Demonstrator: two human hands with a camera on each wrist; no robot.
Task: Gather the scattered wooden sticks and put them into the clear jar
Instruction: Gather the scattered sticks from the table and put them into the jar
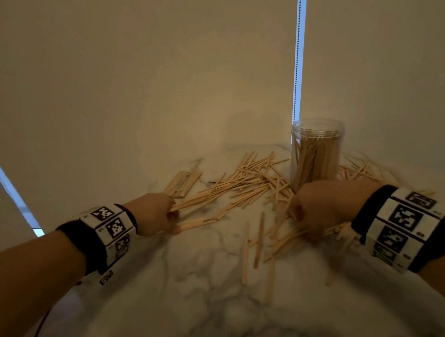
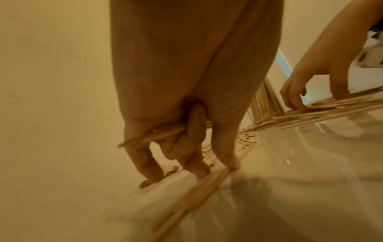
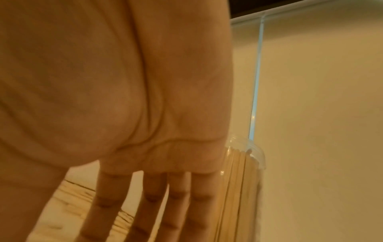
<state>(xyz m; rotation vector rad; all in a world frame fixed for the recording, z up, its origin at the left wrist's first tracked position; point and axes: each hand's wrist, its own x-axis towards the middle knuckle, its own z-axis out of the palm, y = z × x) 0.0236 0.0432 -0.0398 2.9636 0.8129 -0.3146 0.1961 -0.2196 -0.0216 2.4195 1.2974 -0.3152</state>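
Reaching with spread fingers into the sticks strewn over the tabletop, the right hand could knock over the part-filled jar just beyond it, while the left hand, pinching a few sticks, might drop them.

sticks: pale tan wood
jar: clear
desk: white, grey marble veining
wristbands: black, white checker tags
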